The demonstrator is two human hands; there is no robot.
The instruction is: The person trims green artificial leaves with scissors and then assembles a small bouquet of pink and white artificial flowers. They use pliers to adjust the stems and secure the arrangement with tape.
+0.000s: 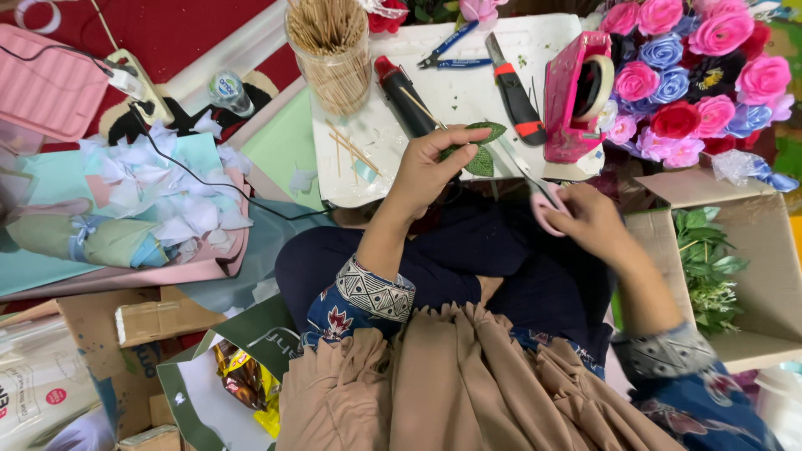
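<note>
My left hand (428, 167) pinches a sprig of dark green artificial leaves (479, 149) over the front edge of a small white table (380, 179). My right hand (595, 221) holds pink-handled scissors (545, 200) whose blades point up toward the leaves. Both hands hover above my lap, which is covered in dark fabric.
On the white table stand a jar of wooden skewers (331, 52), a black glue gun (404, 96), blue pliers (447, 48), a utility knife (514, 92) and a pink tape dispenser (575, 96). A bouquet of paper roses (693, 75) sits right; a cardboard box holds greenery (706, 267). Paper scraps (167, 200) lie left.
</note>
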